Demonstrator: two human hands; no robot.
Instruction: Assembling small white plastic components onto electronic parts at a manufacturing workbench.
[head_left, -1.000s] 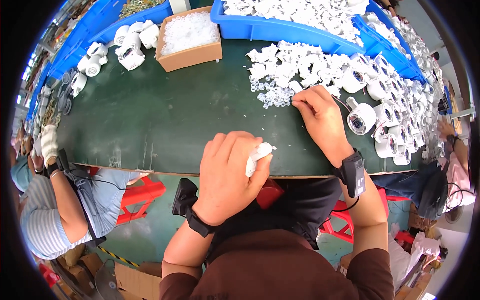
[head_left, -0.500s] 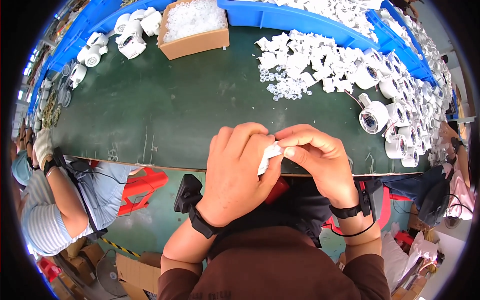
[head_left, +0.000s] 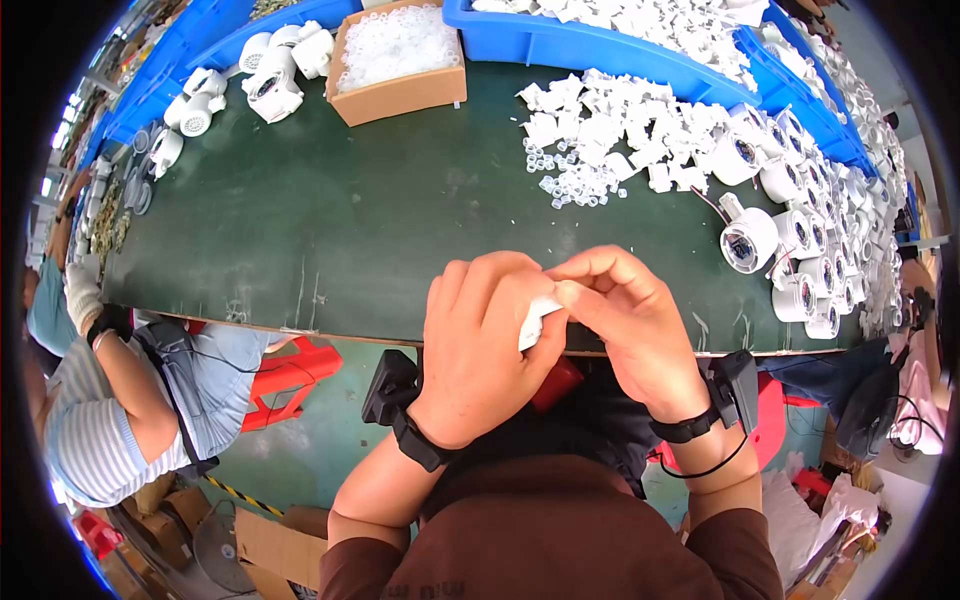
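Your left hand (head_left: 482,350) gripped a white part (head_left: 534,324); whether your right hand (head_left: 640,335) gripped too, I could not tell.

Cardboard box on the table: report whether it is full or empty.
The cardboard box is full or nearly so: translucent pieces spread across its opening, close to the rim.

Toward the desk's (head_left: 240,220) far edge, a box (head_left: 405,100) of rings (head_left: 400,50) stands between casings (head_left: 272,95), left, and a bin (head_left: 600,58), right; clips (head_left: 645,125) lie before the bin, loose rings (head_left: 583,186) before the clips, cameras (head_left: 750,240) rightward; left hand (head_left: 485,350) and right hand (head_left: 645,335) meet over the near edge
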